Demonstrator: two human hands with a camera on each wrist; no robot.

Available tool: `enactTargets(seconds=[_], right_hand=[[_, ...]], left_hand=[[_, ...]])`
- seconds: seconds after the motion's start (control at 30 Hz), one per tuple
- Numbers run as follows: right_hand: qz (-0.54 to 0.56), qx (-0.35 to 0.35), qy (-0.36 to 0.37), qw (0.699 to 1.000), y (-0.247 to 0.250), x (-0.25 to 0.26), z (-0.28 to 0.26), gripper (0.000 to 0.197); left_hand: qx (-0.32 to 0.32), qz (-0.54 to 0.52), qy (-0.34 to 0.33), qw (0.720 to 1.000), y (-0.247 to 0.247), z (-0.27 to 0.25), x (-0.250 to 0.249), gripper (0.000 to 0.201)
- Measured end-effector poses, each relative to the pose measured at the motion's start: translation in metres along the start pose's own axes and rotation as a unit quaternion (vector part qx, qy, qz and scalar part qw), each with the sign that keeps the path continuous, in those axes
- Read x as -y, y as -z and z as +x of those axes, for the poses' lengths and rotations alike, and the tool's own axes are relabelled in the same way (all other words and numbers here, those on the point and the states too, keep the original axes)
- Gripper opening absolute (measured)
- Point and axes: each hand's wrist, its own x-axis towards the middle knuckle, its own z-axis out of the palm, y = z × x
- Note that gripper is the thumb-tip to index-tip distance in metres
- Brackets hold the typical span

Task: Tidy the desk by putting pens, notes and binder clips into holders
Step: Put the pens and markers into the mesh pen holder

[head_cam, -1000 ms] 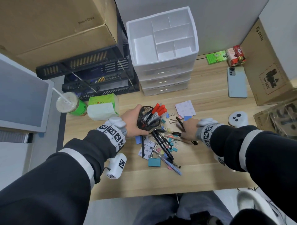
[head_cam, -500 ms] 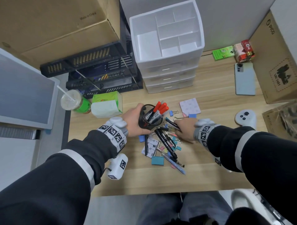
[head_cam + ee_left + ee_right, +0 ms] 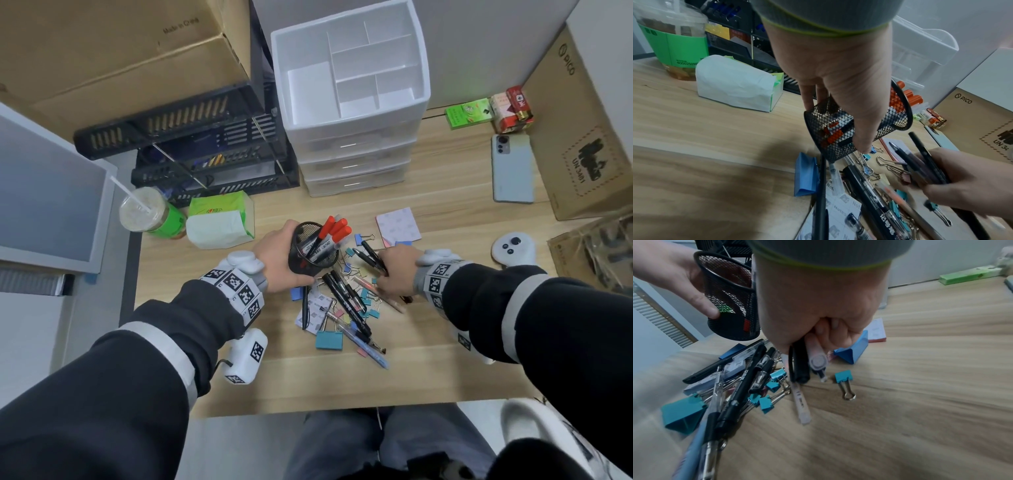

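Observation:
My left hand (image 3: 275, 258) grips a black mesh pen cup (image 3: 313, 253), tilted to the right just above the desk. Red-capped markers (image 3: 335, 229) stick out of it. My right hand (image 3: 399, 270) is closed round a bundle of black and clear pens (image 3: 371, 255), their tips pointing toward the cup's mouth. In the right wrist view the pens' (image 3: 800, 368) lower ends hang below the fist (image 3: 818, 305). Below both hands lies a heap of pens, binder clips and note sheets (image 3: 346, 306), with a big teal clip (image 3: 329, 340). A pink note pad (image 3: 398, 226) lies behind it.
A white drawer unit with open top compartments (image 3: 349, 78) stands at the back. Black trays (image 3: 191, 137), a tissue pack (image 3: 221, 222) and a drink cup (image 3: 147, 214) are at the left. A phone (image 3: 512, 168), a controller (image 3: 512, 250) and a cardboard box (image 3: 582, 130) are at the right.
My right hand has gathered more pens from the heap and turned them up toward the cup. My left hand keeps hold of the tilted cup.

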Motion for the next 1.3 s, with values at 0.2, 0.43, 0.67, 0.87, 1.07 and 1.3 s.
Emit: enactTargets(seconds=[0.2,0.43,0.67,0.87,1.07,1.3], right_hand=[[-0.021,0.019,0.036,0.999,-0.016,0.007,-0.003,0.02],[-0.009,0.044,0.013,0.999,-0.021,0.014,-0.006,0.021],[0.169,-0.044,-0.002,0.985,0.032,0.008,-0.017,0.014],[0.319,-0.194,0.003,0.928,0.101,0.014,-0.017,0.012],[0.413,-0.18,0.089,0.888,0.118,0.056,-0.012,0.023],[0.351,-0.192,0.1,0.911,0.085,0.08,-0.002,0.015]], left_hand=[[0.005,-0.002,-0.008,1.0,-0.002,0.0,0.001,0.092],[0.013,0.009,-0.012,1.0,-0.006,0.001,0.001,0.094],[0.03,0.029,0.013,0.999,0.007,0.007,-0.005,0.093],[0.053,0.064,0.032,0.996,0.021,0.016,-0.014,0.091],[0.08,0.051,0.012,0.995,0.023,0.02,-0.026,0.093],[0.06,0.044,-0.014,0.997,0.019,0.023,-0.034,0.089]])
